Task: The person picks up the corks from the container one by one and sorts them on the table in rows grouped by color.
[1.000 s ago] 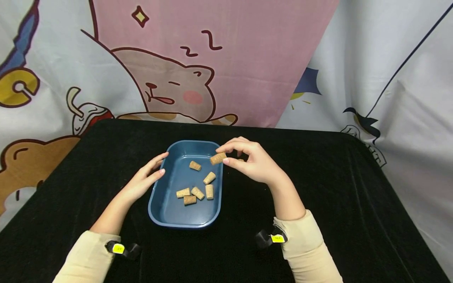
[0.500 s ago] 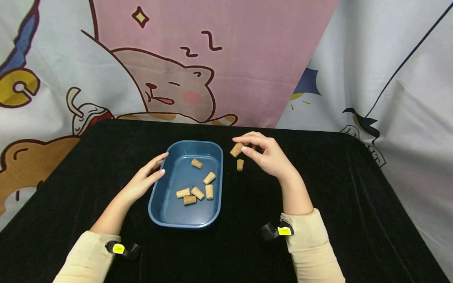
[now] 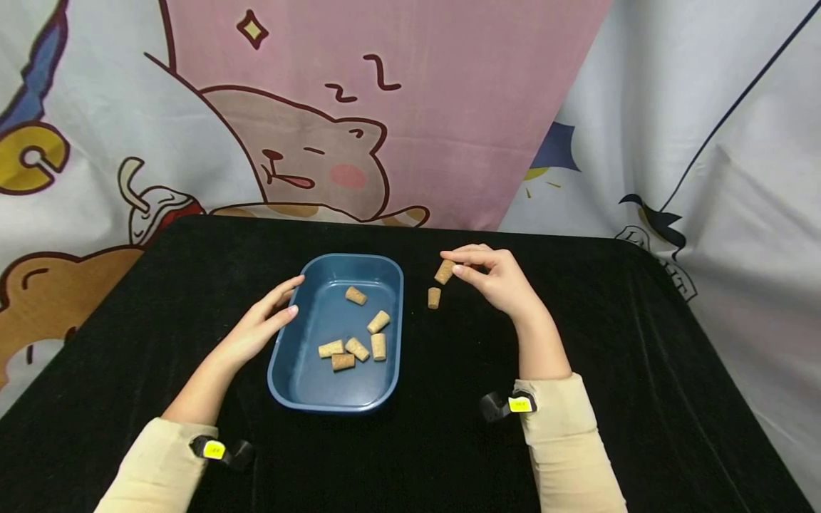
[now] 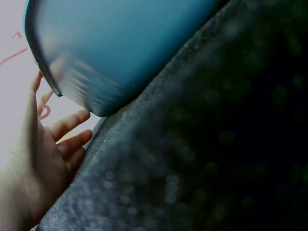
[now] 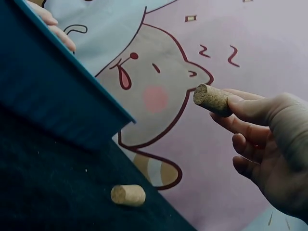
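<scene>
My right hand [image 3: 497, 280] pinches a cork [image 3: 445, 271] between thumb and fingers, to the right of a blue tray [image 3: 333, 407]. In the right wrist view this cork [image 5: 211, 100] is held above the cloth. A second cork [image 3: 434, 298] lies on the table just below it, near the tray's right side. My left hand [image 3: 259, 324] rests its fingertips on the tray's left rim, fingers fairly straight. The left wrist view has the left hand [image 4: 45, 159] touching the tray's outer wall [image 4: 96, 94]. Inside the tray lie several corks, one [image 3: 355, 296] toward the far end.
Black cloth [image 3: 442, 456] covers the table. Behind its far edge hangs a cartoon-printed curtain [image 3: 462, 107], with white folds on the right. Each sleeve carries a small black wrist camera [image 3: 221, 450].
My right hand has moved from over the tray's right rim out to the right, still pinching its cork. This uncovers the cork on the table. My left hand stays at the tray.
</scene>
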{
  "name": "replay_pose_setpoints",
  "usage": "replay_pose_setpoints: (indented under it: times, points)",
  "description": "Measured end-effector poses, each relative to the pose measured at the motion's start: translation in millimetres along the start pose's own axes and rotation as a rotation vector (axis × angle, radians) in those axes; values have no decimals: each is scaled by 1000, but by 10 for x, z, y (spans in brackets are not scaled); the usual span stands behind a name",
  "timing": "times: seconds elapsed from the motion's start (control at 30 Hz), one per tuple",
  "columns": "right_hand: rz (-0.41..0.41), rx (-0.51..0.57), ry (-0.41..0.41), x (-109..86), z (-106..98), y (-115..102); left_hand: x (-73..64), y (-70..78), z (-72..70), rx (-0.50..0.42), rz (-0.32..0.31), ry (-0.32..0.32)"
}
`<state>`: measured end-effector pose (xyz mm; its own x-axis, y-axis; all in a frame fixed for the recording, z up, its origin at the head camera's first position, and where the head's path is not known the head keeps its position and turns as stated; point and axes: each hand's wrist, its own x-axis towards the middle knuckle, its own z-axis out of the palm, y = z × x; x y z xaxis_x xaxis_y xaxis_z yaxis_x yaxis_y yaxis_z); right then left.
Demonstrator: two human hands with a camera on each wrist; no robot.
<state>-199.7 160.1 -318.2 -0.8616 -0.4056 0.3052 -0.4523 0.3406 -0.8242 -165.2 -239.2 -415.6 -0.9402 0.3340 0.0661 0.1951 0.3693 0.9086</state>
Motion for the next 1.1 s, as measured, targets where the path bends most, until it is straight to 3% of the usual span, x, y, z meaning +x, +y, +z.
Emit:
replay_pose_setpoints:
  times: [0.1, 0.2, 0.5, 1.1]
  points:
    - [19, -14, 13, -27, -8, -71, 3, -14, -6, 2, 5, 3]
    - [39, -27, 20, -30, -26, -5, 6, -20, -11, 4, 12, 7]
    - [133, 9, -8, -4, -66, 534, 4, -8, -5, -1, 14, 1]
    - [283, -11, -110, -33, 12, 912, 6, -10, -1, -18, 9, -5]
